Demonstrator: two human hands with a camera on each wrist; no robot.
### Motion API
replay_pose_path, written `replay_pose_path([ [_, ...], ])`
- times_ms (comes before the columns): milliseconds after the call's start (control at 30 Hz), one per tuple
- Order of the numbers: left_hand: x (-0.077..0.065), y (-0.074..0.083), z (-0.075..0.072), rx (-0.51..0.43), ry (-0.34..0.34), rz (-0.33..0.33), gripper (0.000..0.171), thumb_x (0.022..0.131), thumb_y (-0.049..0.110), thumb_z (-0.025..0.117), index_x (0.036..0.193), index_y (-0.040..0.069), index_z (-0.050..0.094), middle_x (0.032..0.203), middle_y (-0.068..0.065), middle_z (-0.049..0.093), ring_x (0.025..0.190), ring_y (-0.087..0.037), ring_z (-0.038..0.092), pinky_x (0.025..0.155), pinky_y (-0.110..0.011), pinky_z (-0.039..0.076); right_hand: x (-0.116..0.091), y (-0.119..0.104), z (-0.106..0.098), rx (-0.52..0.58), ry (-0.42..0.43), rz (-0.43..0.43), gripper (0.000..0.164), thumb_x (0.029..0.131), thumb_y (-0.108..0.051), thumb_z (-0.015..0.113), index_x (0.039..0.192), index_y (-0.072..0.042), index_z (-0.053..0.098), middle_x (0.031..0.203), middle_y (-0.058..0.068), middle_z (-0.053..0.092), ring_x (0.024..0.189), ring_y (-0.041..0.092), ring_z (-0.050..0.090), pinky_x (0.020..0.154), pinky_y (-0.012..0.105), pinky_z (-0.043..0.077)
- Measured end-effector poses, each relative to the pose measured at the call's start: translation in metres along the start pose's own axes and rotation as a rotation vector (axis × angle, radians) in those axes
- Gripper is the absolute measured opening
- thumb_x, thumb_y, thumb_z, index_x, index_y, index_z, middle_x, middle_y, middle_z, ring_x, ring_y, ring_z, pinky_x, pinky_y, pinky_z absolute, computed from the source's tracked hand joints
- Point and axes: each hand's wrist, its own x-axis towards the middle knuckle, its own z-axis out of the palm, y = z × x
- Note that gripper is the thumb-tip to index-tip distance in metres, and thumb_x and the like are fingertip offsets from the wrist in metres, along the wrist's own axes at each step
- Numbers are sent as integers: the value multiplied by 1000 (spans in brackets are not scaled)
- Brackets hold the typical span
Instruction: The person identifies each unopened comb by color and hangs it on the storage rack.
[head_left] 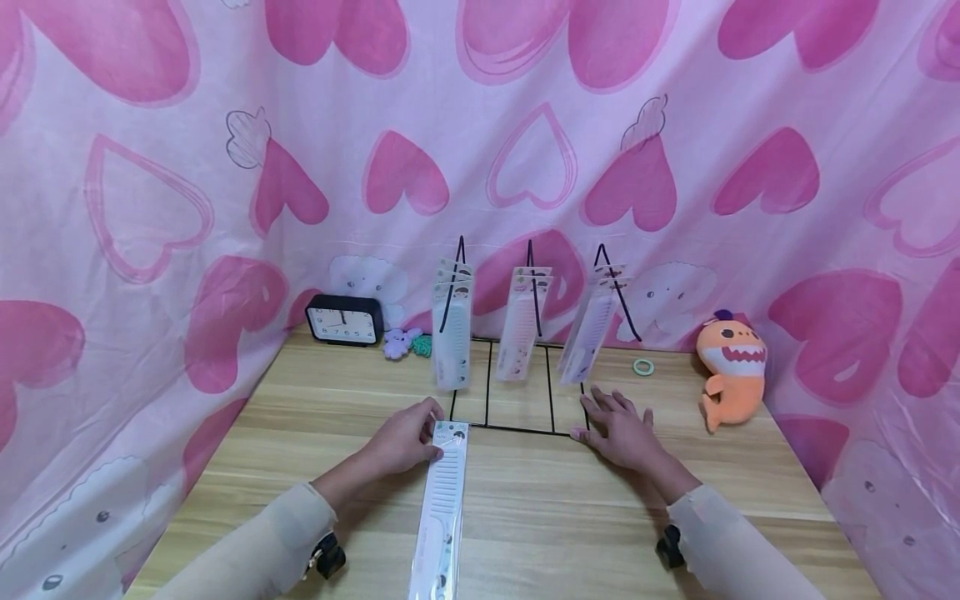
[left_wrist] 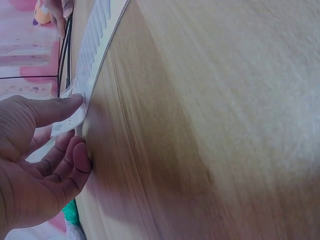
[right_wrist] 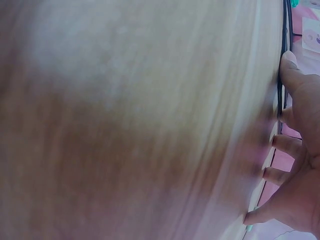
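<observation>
A packaged comb [head_left: 442, 508] in a clear sleeve lies lengthwise on the table, its top end toward the rack. My left hand [head_left: 402, 437] pinches that top end between thumb and fingers; in the left wrist view the thumb presses on the sleeve [left_wrist: 70, 115] from above. My right hand [head_left: 621, 429] rests spread at the front right corner of a black wire rack [head_left: 517, 428], fingertips down by the wire. From the rack's hooks hang more packaged combs: a pale left group [head_left: 452, 333], a pinkish middle group [head_left: 523, 329] and a purplish right group [head_left: 590, 333].
Behind the table hangs a pink heart-patterned cloth [head_left: 405, 171]. Along the back left stand a black clock [head_left: 344, 320], a small purple toy [head_left: 400, 342] and a green piece [head_left: 423, 345]. At right are a pale green ring [head_left: 643, 367] and an orange shark plush [head_left: 732, 371].
</observation>
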Motion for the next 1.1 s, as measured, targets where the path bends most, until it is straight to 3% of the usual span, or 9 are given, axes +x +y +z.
replay_pose_path([
  [233,-2,-1,0,-16,10,46,53,87,4,93,126,16,59,98,3,67,87,-11,61,77,-29,53,1,0,1,14,-10,1,80,105,-64,66,167,-15,50,179,18,38,164,58,27,113,100,11],
  [400,-3,1,-3,-64,-2,39,54,88,3,92,131,17,62,103,3,70,91,-10,64,80,-28,56,1,0,1,24,-29,14,81,105,-63,66,168,-16,48,180,17,36,165,57,25,113,100,9],
  [700,-3,5,-9,-267,-51,-12,54,94,-3,84,141,13,62,117,-2,67,102,-18,68,77,-32,62,0,1,0,8,-22,15,82,104,-65,67,167,-16,50,180,16,36,165,56,26,113,100,10],
  [800,-3,6,-12,-349,-58,2,55,94,-7,81,142,13,61,122,-6,65,103,-20,70,73,-34,65,0,0,0,11,-19,16,81,105,-65,67,167,-16,50,180,16,36,165,56,26,113,100,10],
  [933,-4,11,-18,-434,-49,33,58,94,-10,79,144,14,62,127,-9,64,105,-22,72,76,-36,68,0,0,0,21,-13,14,81,104,-64,69,166,-15,51,180,16,37,165,56,26,113,100,10],
  [1100,-7,20,-30,-467,-14,51,59,95,-7,81,144,22,65,134,-8,64,109,-23,74,85,-37,68,-1,-1,0,23,-13,14,81,104,-64,69,167,-16,51,180,16,36,165,56,26,113,100,10],
])
